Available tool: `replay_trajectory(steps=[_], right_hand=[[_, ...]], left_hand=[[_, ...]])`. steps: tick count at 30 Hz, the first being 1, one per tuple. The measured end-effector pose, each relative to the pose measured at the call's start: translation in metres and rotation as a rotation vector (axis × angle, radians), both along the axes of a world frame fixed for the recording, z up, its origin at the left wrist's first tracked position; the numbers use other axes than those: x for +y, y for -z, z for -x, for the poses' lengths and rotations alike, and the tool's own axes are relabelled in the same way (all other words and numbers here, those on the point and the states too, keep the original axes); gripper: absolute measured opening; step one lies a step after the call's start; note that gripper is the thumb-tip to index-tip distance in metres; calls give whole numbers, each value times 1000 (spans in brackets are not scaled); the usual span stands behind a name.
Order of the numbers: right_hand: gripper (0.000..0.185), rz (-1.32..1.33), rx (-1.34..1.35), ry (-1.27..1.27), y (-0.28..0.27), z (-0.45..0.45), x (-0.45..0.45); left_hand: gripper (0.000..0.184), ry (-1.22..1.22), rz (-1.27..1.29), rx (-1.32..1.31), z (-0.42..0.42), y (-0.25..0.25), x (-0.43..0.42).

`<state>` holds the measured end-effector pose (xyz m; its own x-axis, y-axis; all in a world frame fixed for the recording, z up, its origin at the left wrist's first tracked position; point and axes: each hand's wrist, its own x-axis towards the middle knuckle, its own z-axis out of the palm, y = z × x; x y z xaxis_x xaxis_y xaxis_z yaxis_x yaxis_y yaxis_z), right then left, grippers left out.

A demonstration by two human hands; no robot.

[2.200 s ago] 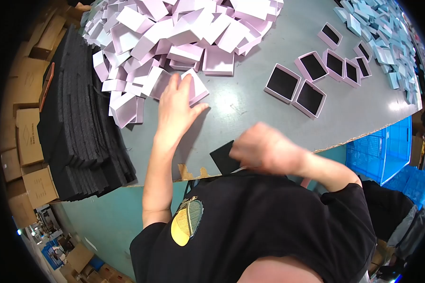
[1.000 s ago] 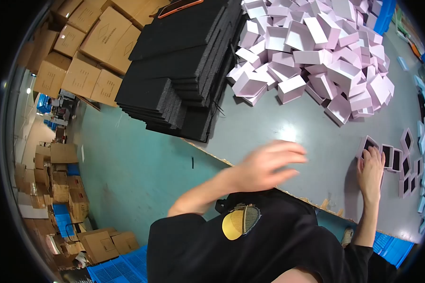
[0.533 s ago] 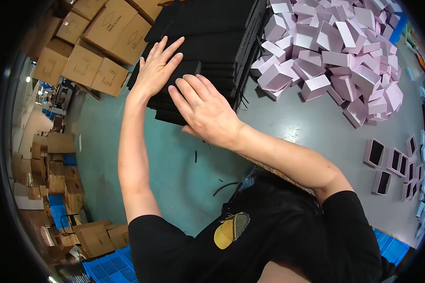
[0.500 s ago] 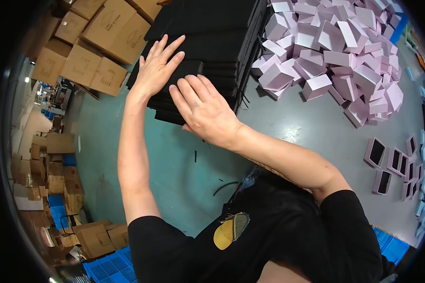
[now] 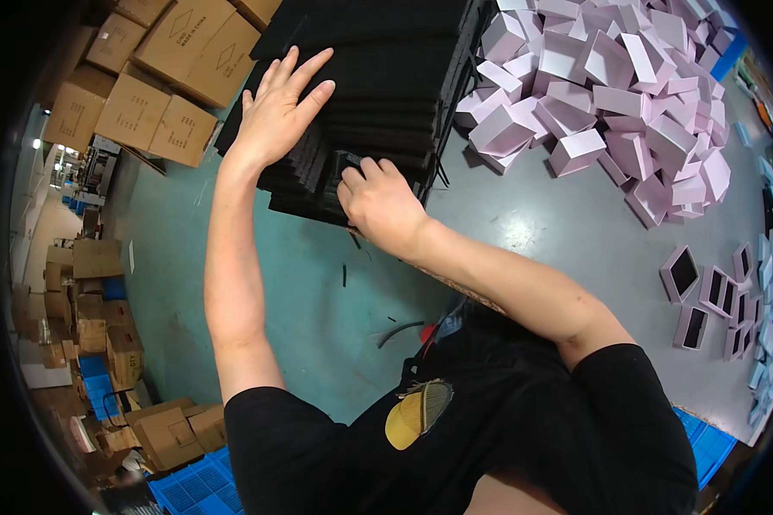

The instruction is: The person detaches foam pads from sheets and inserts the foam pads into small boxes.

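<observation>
My left hand (image 5: 275,112) lies with fingers spread on the left part of a tall stack of black foam sheets (image 5: 361,51). Its fingertips rest on the top sheet. To its right, my right hand (image 5: 376,197) is at the near edge of the stack, its fingers curled around something dark that I cannot make out. Beside that hand, a stepped, cut-out corner of the foam layers shows. A large heap of pale pink boxes (image 5: 575,77) lies right of the stack. Further right, several pink boxes with black inserts (image 5: 690,327) stand apart from the heap.
Light blue boxes (image 5: 769,343) line the far right of the grey table (image 5: 507,223). Cardboard cartons (image 5: 137,112) are stacked at the upper left. Blue crates (image 5: 202,485) sit at the lower left. Dark strips lie on the green floor (image 5: 232,257).
From beside the pink boxes, both hands have come to the foam stack. Within the last half second, my right hand has curled its fingers and moved slightly right and down, uncovering the stepped layers.
</observation>
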<state>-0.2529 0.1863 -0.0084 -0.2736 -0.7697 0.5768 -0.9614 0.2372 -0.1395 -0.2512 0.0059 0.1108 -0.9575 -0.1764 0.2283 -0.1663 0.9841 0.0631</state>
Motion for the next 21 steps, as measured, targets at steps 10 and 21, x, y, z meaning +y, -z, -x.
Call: replay_trajectory(steps=[10, 21], right_hand=[[13, 183, 130, -48, -4, 5, 0], [35, 644, 2, -125, -16, 13, 19]], left_hand=[[59, 2, 7, 14, 3, 4, -7], [58, -3, 40, 10, 1, 4, -5]])
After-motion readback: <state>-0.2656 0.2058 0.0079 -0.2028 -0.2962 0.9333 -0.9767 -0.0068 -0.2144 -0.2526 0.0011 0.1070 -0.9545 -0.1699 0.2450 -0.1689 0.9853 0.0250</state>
